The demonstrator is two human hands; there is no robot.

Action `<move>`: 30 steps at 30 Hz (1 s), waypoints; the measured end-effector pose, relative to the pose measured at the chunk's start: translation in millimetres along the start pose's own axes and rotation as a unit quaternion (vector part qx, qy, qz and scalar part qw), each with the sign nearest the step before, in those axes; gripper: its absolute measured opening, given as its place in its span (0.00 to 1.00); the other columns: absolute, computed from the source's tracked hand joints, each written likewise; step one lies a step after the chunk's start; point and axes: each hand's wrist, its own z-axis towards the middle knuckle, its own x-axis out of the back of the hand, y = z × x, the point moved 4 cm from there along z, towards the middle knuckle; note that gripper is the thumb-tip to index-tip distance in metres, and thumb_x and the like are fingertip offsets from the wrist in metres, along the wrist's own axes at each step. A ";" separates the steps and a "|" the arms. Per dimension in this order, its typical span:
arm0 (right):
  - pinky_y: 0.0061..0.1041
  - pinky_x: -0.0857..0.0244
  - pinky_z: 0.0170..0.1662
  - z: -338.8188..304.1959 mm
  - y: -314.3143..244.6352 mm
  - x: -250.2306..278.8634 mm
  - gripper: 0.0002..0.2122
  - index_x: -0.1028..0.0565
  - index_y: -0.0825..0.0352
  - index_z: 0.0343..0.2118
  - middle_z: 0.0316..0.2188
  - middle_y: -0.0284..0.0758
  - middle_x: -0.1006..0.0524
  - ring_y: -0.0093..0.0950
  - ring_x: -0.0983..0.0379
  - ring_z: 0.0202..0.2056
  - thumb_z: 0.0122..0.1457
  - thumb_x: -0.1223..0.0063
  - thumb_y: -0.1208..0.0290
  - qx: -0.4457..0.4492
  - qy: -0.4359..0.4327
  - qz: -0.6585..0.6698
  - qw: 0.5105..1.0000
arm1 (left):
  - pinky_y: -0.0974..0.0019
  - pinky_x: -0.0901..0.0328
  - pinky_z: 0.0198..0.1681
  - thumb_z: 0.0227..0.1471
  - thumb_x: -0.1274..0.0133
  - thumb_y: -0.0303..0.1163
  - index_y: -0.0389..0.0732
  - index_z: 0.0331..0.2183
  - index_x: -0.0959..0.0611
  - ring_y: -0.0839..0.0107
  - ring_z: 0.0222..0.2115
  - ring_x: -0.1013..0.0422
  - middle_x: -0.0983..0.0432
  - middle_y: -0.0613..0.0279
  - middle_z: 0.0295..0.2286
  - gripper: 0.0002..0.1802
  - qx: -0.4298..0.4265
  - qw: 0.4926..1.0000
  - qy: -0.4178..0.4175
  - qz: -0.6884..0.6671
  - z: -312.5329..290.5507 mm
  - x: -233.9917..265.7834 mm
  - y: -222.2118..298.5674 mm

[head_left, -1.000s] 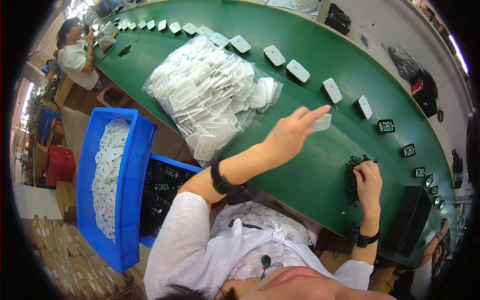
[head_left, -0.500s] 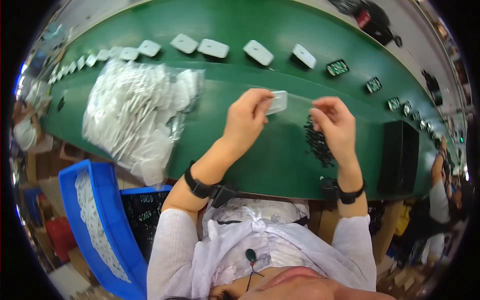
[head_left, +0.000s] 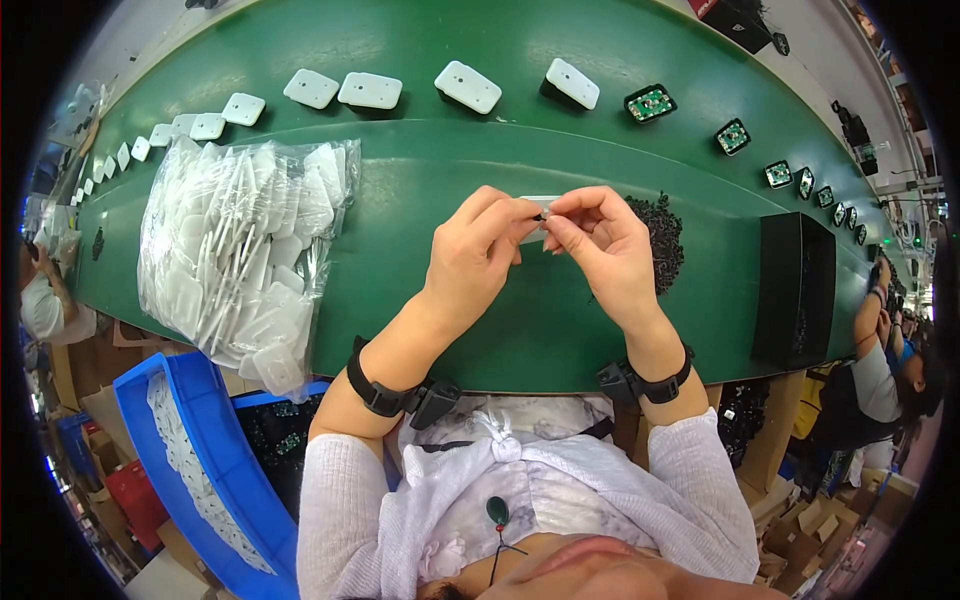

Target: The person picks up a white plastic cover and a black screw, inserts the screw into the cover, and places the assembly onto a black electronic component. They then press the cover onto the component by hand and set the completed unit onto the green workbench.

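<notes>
Over the green table my left hand (head_left: pixel 468 250) is closed on a white plastic cover (head_left: pixel 541 201), mostly hidden by the fingers. My right hand (head_left: pixel 608 245) meets it there, thumb and fingertips pinching a small black part (head_left: pixel 541 216) against the cover. The exact shape of this part is too small to make out. Just right of my right hand lies a heap of small black parts (head_left: pixel 664 240). To the left of my hands, a clear plastic bag (head_left: pixel 345 185) spills many white plastic covers (head_left: pixel 250 215).
Along the far side runs a row of white-topped boxes (head_left: pixel 370 90), continuing right as black housings with green circuit boards (head_left: pixel 650 102). A black bin (head_left: pixel 775 285) stands at the right. Below the table's left edge is a blue bin (head_left: pixel 215 420) of white pieces. Other people sit at both sides.
My right hand has moved left from beside the black heap to the cover, and both hands now touch there. The whole view has shifted slightly.
</notes>
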 end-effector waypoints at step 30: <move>0.12 0.47 0.28 2.6 35.1 9.7 0.04 0.26 0.69 0.35 0.27 0.25 0.29 0.12 0.39 0.26 0.61 0.47 0.75 0.086 0.074 -0.152 0.982 | 0.64 0.39 0.25 0.47 0.44 0.23 0.35 0.28 0.26 0.64 0.23 0.35 0.34 0.57 0.25 0.06 -0.009 0.994 0.111 -0.023 -14.4 -2.3 -0.2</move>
